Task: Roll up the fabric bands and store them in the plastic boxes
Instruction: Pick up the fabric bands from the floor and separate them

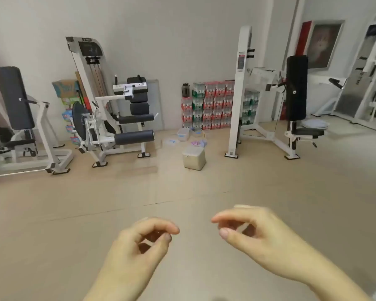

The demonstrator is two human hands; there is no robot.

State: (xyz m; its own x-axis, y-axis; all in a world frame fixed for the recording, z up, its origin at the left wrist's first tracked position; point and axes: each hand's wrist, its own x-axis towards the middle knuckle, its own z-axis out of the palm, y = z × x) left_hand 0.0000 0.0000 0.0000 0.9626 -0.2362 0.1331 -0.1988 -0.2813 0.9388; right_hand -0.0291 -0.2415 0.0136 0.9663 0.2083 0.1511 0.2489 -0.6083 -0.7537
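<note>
Gym room, pale floor (pixel 269 187), white machines (pixel 109 109) along the wall. Mid-frame, well beyond reach: purple bands (pixel 198 143) heaped loose on the floor, just beside clear boxes (pixel 182 134), lid (pixel 171 141) to their left, beige cube (pixel 194 157) in front. Bottom centre: left hand (pixel 143 237) and right hand (pixel 248 231), apart, fingers loosely curled, holding nothing. Judged barely begun: nothing visibly rolled or boxed, all rolling and storing left; box contents too small to tell.

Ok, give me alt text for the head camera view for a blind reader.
The left hand and right hand, both empty with loosely curled fingers, hover over a beige gym floor. Far ahead, plastic boxes and purple fabric bands lie between white weight machines.
</note>
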